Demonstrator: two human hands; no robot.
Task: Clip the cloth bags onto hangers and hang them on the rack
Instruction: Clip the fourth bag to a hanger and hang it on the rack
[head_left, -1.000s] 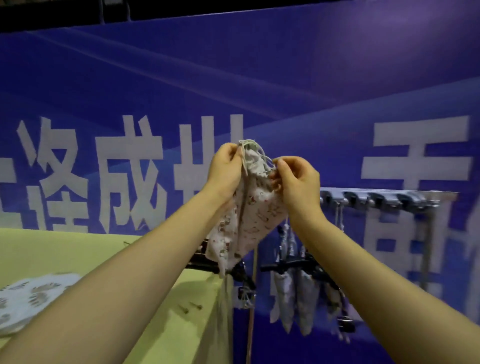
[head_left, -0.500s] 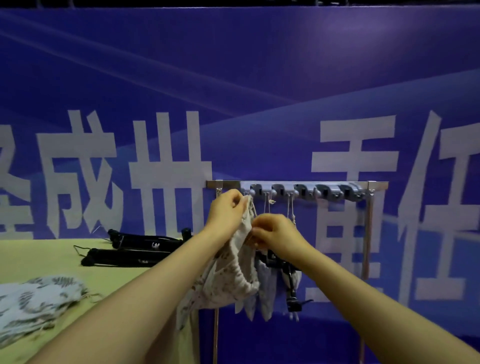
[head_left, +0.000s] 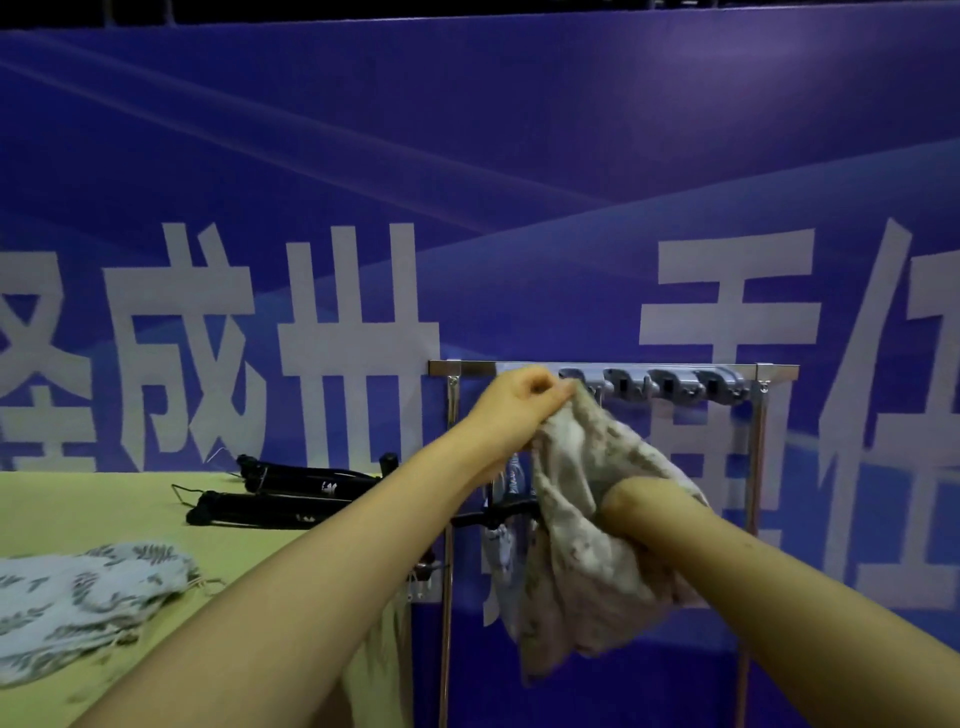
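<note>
My left hand (head_left: 522, 402) pinches the top edge of a cream patterned cloth bag (head_left: 576, 530) just below the bar of the metal rack (head_left: 467, 368). My right hand is hidden inside the bag; only the wrist (head_left: 636, 506) shows at its mouth. The bag droops in front of the rack. Behind it hang other cloth bags (head_left: 501, 551) on a black clip hanger (head_left: 493, 512). Grey hooks (head_left: 670, 383) line the rack's bar to the right.
Two black clip hangers (head_left: 280, 496) lie on the yellow-green table (head_left: 104, 499) at the left. A leaf-print cloth bag (head_left: 78, 597) lies near the table's front. A blue banner wall with white characters stands behind everything.
The view has turned right and the rack has come to the middle. My left hand rose to the rack bar with the bag's edge. My right hand has slipped into the bag.
</note>
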